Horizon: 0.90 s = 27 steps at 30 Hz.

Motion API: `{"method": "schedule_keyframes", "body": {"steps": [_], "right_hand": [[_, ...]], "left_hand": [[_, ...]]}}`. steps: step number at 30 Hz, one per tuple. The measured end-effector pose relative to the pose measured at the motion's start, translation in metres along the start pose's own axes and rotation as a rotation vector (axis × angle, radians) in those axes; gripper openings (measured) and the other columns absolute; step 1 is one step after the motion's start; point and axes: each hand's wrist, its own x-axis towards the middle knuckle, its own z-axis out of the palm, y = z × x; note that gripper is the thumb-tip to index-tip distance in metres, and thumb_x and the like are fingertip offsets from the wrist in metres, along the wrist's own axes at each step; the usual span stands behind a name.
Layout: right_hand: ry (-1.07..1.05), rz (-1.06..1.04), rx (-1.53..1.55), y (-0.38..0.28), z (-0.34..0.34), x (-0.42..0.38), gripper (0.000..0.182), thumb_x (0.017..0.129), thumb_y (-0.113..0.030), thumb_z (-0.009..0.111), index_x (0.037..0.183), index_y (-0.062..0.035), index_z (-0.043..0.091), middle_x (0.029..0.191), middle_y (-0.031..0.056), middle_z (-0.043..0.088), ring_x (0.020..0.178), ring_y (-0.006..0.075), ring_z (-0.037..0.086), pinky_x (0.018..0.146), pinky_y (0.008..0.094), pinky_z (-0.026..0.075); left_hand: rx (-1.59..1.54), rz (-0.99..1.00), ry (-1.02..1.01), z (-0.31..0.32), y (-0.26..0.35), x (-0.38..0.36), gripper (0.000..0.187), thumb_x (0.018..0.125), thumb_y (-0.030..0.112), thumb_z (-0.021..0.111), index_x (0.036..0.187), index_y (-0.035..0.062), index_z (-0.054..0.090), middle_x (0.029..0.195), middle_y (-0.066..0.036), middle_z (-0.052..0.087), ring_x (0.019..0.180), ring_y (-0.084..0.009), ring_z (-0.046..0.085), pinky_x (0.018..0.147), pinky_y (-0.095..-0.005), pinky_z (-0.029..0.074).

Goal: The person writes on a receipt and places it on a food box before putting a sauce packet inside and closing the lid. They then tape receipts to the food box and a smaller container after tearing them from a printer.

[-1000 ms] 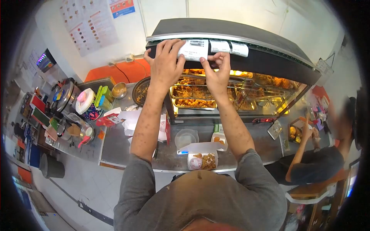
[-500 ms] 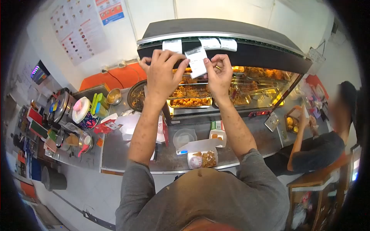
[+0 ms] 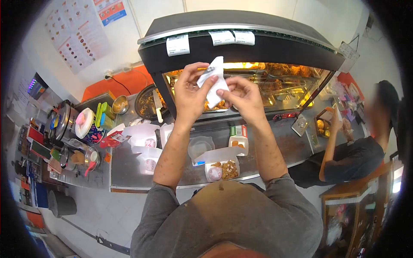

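Well, held slip (image 3: 216,85) clear of labels (image 3: 177,45)

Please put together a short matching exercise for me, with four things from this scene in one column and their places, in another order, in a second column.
Things
1. Knife
2. White paper slip
3. Grey bin
4. Picture chart

Places
A. Standing on the floor
B. Held in the left hand and the right hand
C. Lying partly over the dark pan
D. Up on the wall

Right pairs: 1-C, 2-B, 3-A, 4-D
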Motion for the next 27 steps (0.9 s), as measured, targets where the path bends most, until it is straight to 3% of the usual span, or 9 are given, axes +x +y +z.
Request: {"method": "schedule_keyframes", "body": {"steps": [2,3,5,7,10,12,14,20,27], "right_hand": [[-0.144,-0.090,-0.118,0.020,-0.010,0.001,0.018,0.078,-0.012,0.076,0.091,-0.0010,0.070,0.084,0.0034,0.060,0.074,0.0085,0.056,0.063,0.0255,0.045],[-0.098,-0.001,-0.213,0.015,-0.011,-0.003,0.018,0.074,-0.016,0.079,0.086,-0.0041,0.074,0.099,0.0052,0.059,0.089,0.0122,0.053,0.076,0.0300,0.044],[-0.112,-0.069,-0.197,0.025,-0.015,-0.006,0.019,0.074,-0.017,0.079,0.087,-0.0042,0.074,0.103,0.0061,0.057,0.094,0.0140,0.053,0.079,0.0303,0.044],[-0.229,-0.047,0.022,0.021,-0.022,-0.010,0.020,0.072,-0.013,0.079,0.089,-0.0026,0.073,0.110,0.0084,0.057,0.107,0.0177,0.052,0.090,0.0321,0.042],[-0.404,-0.107,0.074,0.021,-0.026,-0.022,0.021,0.072,-0.007,0.078,0.091,-0.0006,0.072,0.121,0.0107,0.055,0.114,0.0187,0.050,0.093,0.0347,0.042],[-0.392,-0.117,0.046,0.022,-0.026,-0.031,0.020,0.072,-0.004,0.077,0.091,0.0012,0.071,0.121,0.0126,0.058,0.111,0.0183,0.052,0.091,0.0353,0.043],[-0.372,-0.067,0.044,0.033,-0.032,-0.036,0.018,0.074,-0.005,0.076,0.090,0.0004,0.071,0.104,0.0110,0.066,0.098,0.0162,0.059,0.087,0.0327,0.045],[-0.406,0.011,0.004,0.047,-0.038,-0.048,0.018,0.077,0.000,0.072,0.095,0.0033,0.069,0.084,0.0084,0.069,0.079,0.0138,0.065,0.070,0.0263,0.052],[-0.445,0.188,-0.072,0.038,-0.045,-0.062,0.013,0.078,0.000,0.071,0.090,0.0036,0.068,0.080,0.0101,0.069,0.070,0.0163,0.067,0.064,0.0290,0.054]], "left_hand": [[0.044,0.026,0.007,0.006,-0.002,-0.002,0.033,0.083,-0.003,0.067,0.114,-0.0002,0.055,0.099,-0.013,0.066,0.093,-0.0146,0.064,0.075,-0.0246,0.052],[0.091,0.057,0.017,0.008,-0.003,-0.004,0.030,0.082,-0.005,0.067,0.111,-0.0014,0.057,0.099,-0.013,0.067,0.093,-0.0151,0.065,0.072,-0.0238,0.053],[0.274,0.216,0.043,0.008,-0.006,-0.003,0.023,0.082,-0.007,0.066,0.103,-0.0040,0.060,0.097,-0.011,0.067,0.094,-0.0151,0.066,0.066,-0.0217,0.054],[0.229,0.193,0.047,0.008,-0.011,-0.004,0.022,0.082,-0.007,0.066,0.103,-0.0039,0.060,0.097,-0.012,0.067,0.093,-0.0149,0.066,0.067,-0.0219,0.054],[0.139,0.124,0.086,0.008,-0.013,-0.002,0.020,0.083,-0.005,0.066,0.102,-0.0036,0.060,0.096,-0.014,0.068,0.090,-0.0144,0.066,0.066,-0.0222,0.054],[0.218,0.076,0.123,0.004,-0.013,0.000,0.020,0.084,-0.002,0.067,0.102,-0.0033,0.059,0.093,-0.014,0.069,0.085,-0.0140,0.067,0.066,-0.0221,0.054],[0.170,0.072,0.124,0.002,-0.013,0.002,0.020,0.084,0.000,0.067,0.102,-0.0031,0.059,0.090,-0.013,0.069,0.081,-0.0134,0.067,0.064,-0.0215,0.054],[0.068,0.000,0.148,-0.003,-0.024,0.000,0.022,0.084,0.001,0.067,0.103,-0.0035,0.058,0.092,-0.014,0.068,0.081,-0.0129,0.067,0.063,-0.0209,0.053],[0.123,-0.038,0.184,-0.009,-0.031,0.001,0.023,0.084,0.001,0.068,0.104,-0.0046,0.057,0.094,-0.015,0.067,0.079,-0.0118,0.066,0.061,-0.0200,0.052]]}}
